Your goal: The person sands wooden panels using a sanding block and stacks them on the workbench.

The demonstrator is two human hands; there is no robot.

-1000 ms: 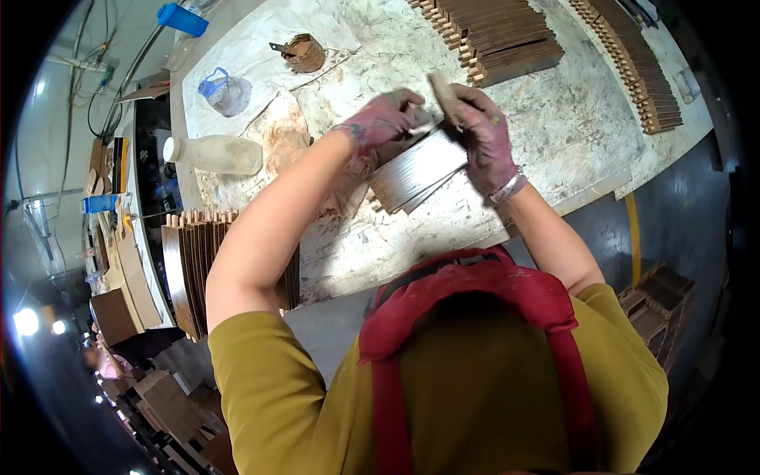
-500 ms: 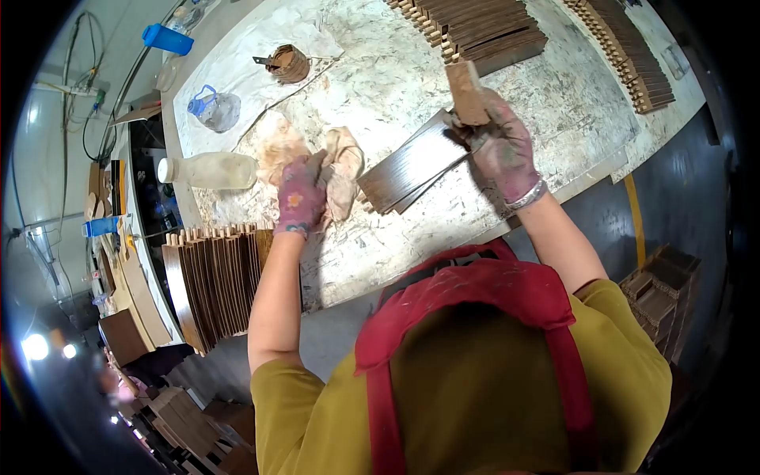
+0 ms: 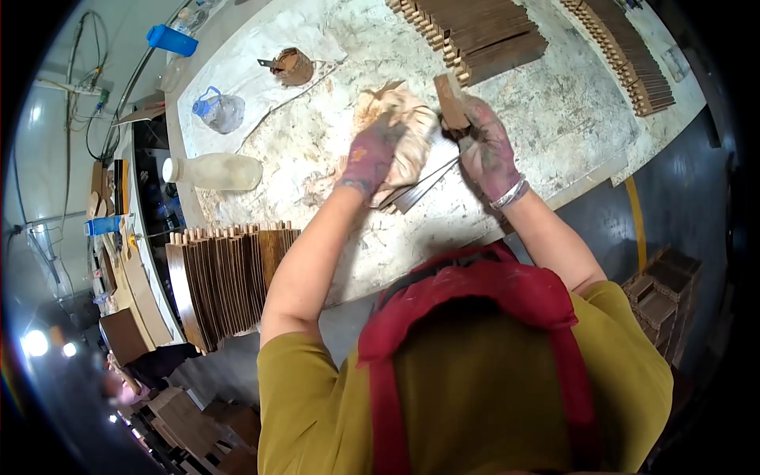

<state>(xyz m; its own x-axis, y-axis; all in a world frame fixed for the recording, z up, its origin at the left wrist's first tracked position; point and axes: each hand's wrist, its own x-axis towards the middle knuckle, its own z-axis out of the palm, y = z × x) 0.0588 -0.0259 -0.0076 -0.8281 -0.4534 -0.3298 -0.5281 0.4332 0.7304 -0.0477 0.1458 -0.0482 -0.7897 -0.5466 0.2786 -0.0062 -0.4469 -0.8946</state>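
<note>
My left hand (image 3: 370, 154), in a stained purple glove, is closed on a crumpled, stained cloth rag (image 3: 412, 131). The rag covers much of a dark brown wooden board (image 3: 437, 168), which lies on top of another board near the table's front. My right hand (image 3: 488, 150), in a similar glove, is closed around a small brown block (image 3: 450, 101) at the board's right end. Whether its fingers also grip the board is hidden.
Rows of dark boards with pale pegs (image 3: 491, 39) stand at the back and right; another stack (image 3: 218, 281) stands at the left. A whitish bottle (image 3: 218, 172), a clear jug (image 3: 223, 113) and a brown-coated can (image 3: 293, 66) stand on the stained table (image 3: 352, 261).
My left hand has lifted the rag and carried it right, onto the board. My right hand has shifted slightly left, with the brown block still in it.
</note>
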